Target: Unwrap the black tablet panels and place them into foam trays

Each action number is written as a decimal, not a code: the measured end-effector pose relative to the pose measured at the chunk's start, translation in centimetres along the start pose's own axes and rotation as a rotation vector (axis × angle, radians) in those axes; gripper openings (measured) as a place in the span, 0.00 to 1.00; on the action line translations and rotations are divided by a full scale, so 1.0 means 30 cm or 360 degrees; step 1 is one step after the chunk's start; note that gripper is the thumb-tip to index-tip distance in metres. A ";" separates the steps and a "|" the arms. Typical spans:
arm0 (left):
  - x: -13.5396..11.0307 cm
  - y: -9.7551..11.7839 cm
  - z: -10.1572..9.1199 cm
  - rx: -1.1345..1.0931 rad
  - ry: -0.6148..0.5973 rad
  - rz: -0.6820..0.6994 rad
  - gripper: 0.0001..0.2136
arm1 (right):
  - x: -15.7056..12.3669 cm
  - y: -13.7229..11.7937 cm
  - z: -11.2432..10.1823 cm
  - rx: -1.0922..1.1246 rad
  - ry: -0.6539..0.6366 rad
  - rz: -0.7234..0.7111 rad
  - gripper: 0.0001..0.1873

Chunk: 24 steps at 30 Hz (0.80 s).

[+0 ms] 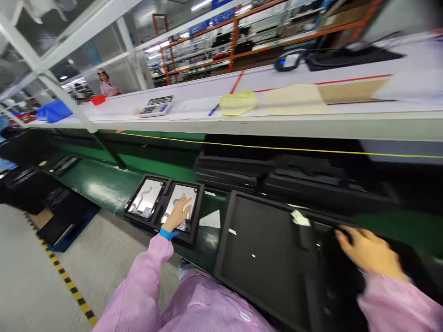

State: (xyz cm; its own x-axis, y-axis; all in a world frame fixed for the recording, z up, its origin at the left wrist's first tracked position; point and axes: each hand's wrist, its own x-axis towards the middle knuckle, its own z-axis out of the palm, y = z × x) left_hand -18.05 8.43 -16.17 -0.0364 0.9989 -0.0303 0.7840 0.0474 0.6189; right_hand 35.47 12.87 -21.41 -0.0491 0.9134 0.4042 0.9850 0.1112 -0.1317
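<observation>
From the head view, here's your left hand (178, 216), out over the right-hand panel (177, 192) of a pair, fingers spread and pinching nothing that shows; whether the fingertips touch the glass, you can't tell from here. That panel lies face up in its recess of the black foam tray (198, 207), with the left-hand panel (143, 198) in the recess beside it, and the tray sits on the green bench (100, 186). A blue band (168, 234) circles your left wrist.

Over to the far side: your right hand (372, 251) is down among dark material beyond the larger black tray (266, 235), fingers bent, blurred against the black. Gripping or just resting? Can't tell. Pale scraps lie on that larger tray, and a white paper piece (211, 219) sits between the two trays.

The step in hand, as a judgement, looks like handling or checking the right-hand panel in its recess. Any next move there calls for a light touch at the panel's edges, off the glass, with the tray kept steady.
</observation>
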 end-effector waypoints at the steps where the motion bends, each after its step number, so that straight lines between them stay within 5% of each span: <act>1: -0.029 0.060 0.020 -0.0082 -0.0052 0.0073 0.19 | -0.014 0.023 0.012 -0.0009 -0.0046 -0.0027 0.24; 4: -0.102 0.220 0.060 -0.0272 -0.0176 0.0204 0.20 | -0.037 0.033 0.054 0.0036 -0.0159 -0.0232 0.22; 8: -0.151 0.373 0.081 -0.0403 -0.0296 0.0290 0.22 | -0.048 -0.011 0.077 0.0124 -0.0049 -0.0377 0.22; 13: -0.176 0.476 0.075 -0.0440 -0.0443 0.0394 0.21 | -0.150 -0.054 -0.010 0.0443 -0.0264 -0.1044 0.18; 16: -0.184 0.509 0.081 -0.0441 -0.0502 0.0417 0.21 | -0.241 -0.086 -0.069 0.0555 -0.0322 -0.1240 0.20; 21: -0.192 0.530 0.096 -0.0466 -0.0565 0.0412 0.20 | -0.286 -0.141 -0.141 0.0733 -0.0235 -0.1184 0.28; 24: -0.201 0.544 0.091 -0.0534 -0.0628 0.0411 0.21 | -0.213 -0.138 -0.213 0.0881 -0.0038 -0.0865 0.32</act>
State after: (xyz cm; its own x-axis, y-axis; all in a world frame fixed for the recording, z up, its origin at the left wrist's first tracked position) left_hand -3.34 3.19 -8.03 0.4143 0.9051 -0.0959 0.4948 -0.1356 0.8583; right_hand 32.77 4.06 -17.66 -0.5115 0.6819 0.5228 0.5960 0.7198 -0.3558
